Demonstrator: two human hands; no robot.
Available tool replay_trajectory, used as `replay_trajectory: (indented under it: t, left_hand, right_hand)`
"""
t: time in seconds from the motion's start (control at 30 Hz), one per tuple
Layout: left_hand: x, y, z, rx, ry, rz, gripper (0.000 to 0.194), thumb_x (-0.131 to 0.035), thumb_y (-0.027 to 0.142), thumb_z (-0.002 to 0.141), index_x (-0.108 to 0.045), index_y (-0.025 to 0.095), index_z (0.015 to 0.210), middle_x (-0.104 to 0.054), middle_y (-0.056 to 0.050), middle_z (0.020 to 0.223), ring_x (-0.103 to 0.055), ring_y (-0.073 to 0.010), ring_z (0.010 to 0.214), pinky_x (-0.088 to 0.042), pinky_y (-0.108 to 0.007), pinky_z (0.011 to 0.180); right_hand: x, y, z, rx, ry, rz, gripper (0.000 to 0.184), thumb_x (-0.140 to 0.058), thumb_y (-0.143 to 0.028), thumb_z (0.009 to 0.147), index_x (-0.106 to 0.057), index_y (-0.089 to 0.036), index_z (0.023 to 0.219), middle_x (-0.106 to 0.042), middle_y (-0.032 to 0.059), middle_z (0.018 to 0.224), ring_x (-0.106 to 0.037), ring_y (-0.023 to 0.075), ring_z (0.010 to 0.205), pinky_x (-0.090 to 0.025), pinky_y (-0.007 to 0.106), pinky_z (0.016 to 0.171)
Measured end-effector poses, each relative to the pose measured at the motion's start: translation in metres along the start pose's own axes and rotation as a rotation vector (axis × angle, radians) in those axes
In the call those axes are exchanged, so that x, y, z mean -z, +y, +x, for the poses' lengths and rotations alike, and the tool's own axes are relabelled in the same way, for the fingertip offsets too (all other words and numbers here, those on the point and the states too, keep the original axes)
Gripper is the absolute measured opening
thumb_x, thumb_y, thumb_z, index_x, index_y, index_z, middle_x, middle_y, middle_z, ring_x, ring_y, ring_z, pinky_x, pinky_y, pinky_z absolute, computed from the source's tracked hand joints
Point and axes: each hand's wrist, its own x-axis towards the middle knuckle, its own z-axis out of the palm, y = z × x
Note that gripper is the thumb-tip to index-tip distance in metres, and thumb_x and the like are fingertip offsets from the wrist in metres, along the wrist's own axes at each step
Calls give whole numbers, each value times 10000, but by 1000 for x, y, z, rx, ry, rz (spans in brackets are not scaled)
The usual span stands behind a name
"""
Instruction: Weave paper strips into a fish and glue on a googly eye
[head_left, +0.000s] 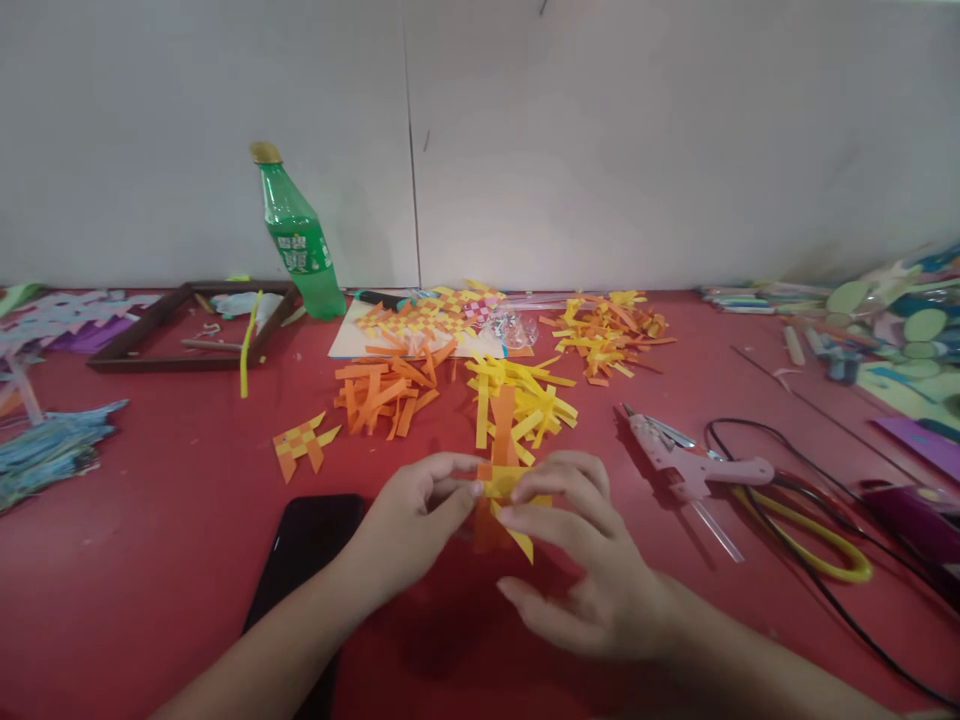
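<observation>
My left hand (416, 520) pinches the left side of a small weave of orange and yellow paper strips (499, 480), thumb in front and fingers partly hidden behind. An orange strip stands up from the weave and a pointed yellow end hangs below it. My right hand (589, 550) touches the weave's right side with its fingertips, its thumb spread apart below. Just beyond lie loose yellow paper strips (525, 395) and loose orange paper strips (386, 390). To the left rests a woven paper fish (304, 443) in orange and yellow. A black phone (311, 540) lies partly under my left forearm.
On the red table, a pink glue gun (686, 465) and yellow-handled scissors (817, 550) lie at right, beside a black cable (795, 560). At the back stand a green bottle (304, 245) and a brown frame (180, 365). More strips (611, 330) pile near the wall.
</observation>
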Motion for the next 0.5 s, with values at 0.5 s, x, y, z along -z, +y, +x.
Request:
replay_trajectory:
  t: [0.5]
  left_hand:
    - [1, 7, 0, 19, 54, -92, 329, -715, 379, 825, -714, 186, 1092, -798, -47, 844, -743, -172, 720, -583, -286, 713]
  right_hand:
    - [-5, 7, -3, -296, 115, -12, 158, -661, -226, 808, -547, -246, 916, -610, 18, 847, -570, 204, 828, -428, 380, 755]
